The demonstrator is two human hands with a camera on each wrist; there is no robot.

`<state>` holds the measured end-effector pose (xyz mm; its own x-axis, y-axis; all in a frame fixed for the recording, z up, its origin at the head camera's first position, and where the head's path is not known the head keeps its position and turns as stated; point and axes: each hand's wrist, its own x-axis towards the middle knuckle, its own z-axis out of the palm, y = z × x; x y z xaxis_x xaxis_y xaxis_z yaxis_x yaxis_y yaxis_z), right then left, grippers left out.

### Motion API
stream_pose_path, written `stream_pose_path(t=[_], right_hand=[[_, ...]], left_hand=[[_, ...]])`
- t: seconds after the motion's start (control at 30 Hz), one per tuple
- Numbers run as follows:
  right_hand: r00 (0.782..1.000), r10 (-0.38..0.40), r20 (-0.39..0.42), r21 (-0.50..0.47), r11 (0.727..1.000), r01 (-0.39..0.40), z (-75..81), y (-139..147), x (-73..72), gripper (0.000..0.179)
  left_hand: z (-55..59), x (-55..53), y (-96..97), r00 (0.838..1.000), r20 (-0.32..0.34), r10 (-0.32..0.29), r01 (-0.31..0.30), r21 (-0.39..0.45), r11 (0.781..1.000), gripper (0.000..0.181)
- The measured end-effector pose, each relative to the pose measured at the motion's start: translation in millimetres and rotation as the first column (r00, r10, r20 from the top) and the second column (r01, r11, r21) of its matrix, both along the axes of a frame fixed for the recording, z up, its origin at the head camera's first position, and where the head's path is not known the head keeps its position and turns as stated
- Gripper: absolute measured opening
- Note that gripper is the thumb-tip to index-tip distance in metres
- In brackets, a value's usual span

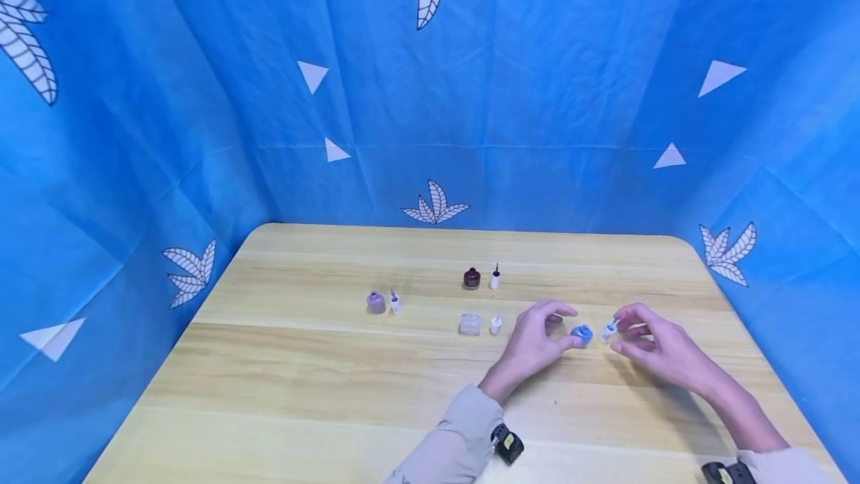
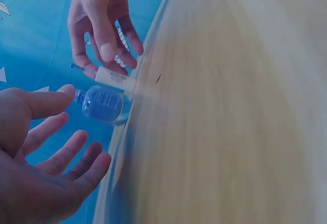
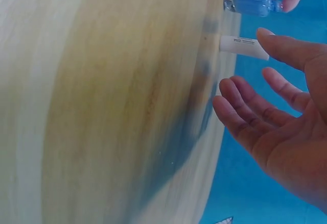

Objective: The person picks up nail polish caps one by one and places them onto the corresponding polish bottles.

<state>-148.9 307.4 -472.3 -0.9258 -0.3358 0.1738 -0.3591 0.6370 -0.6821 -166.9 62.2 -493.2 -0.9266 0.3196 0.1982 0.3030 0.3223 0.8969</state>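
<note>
A blue nail polish bottle (image 1: 581,335) stands uncapped on the table; it also shows in the left wrist view as a clear bottle of blue polish (image 2: 103,104). Beside it, to the right, its white brush cap (image 1: 608,330) stands with the brush pointing up. My left hand (image 1: 534,338) is at the bottle's left, thumb near the neck and fingers spread loosely. To the right of the cap is my right hand (image 1: 655,342); its thumb is close to the cap's upper end in the right wrist view, the other fingers loosely bent and apart.
Several more uncapped bottles stand on the wooden table (image 1: 322,394): a purple one (image 1: 375,302), a dark one (image 1: 472,278) and a clear one (image 1: 469,325). Each has a white brush cap (image 1: 495,325) on its right. Blue patterned cloth (image 1: 551,95) hangs around the table.
</note>
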Motion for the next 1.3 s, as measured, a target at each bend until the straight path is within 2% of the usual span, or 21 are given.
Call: stream_pose_path(t=[0.23, 0.33, 0.6, 0.73, 0.97, 1.3], right_hand=[[1.000, 0.022, -0.002, 0.017, 1.000, -0.022, -2.3, -3.6, -3.7, 0.033], [1.000, 0.021, -0.002, 0.037, 0.999, -0.021, -2.8, -4.1, -5.5, 0.031], [0.999, 0.019, 0.040, 0.047, 0.999, -0.021, -4.3, -5.7, -11.0, 0.026], [0.999, 0.031, 0.026, 0.046, 0.998, -0.032, -5.2, -5.6, -11.4, 0.023], [0.996, 0.067, -0.055, 0.052, 0.997, -0.064, -11.4, -9.9, -12.3, 0.018], [0.999, 0.030, -0.027, 0.072, 0.997, -0.028, -9.3, -4.0, -16.4, 0.014]], left_hand=[[0.0, 2.3, 10.4, 0.993, 0.105, 0.057, -0.058, 0.008, 0.998, 0.034], [0.9, 2.4, 12.9, 0.989, 0.127, 0.078, -0.079, 0.003, 0.997, 0.033], [1.1, -1.7, 18.9, 0.982, 0.159, 0.101, -0.100, -0.010, 0.995, 0.032], [-1.5, -2.7, 21.5, 0.979, 0.177, 0.096, -0.099, 0.008, 0.995, 0.031], [-5.9, -4.3, 22.1, 0.975, 0.184, 0.125, -0.128, 0.006, 0.992, 0.023], [-1.7, -5.5, 26.5, 0.975, 0.189, 0.118, -0.116, -0.021, 0.993, 0.021]])
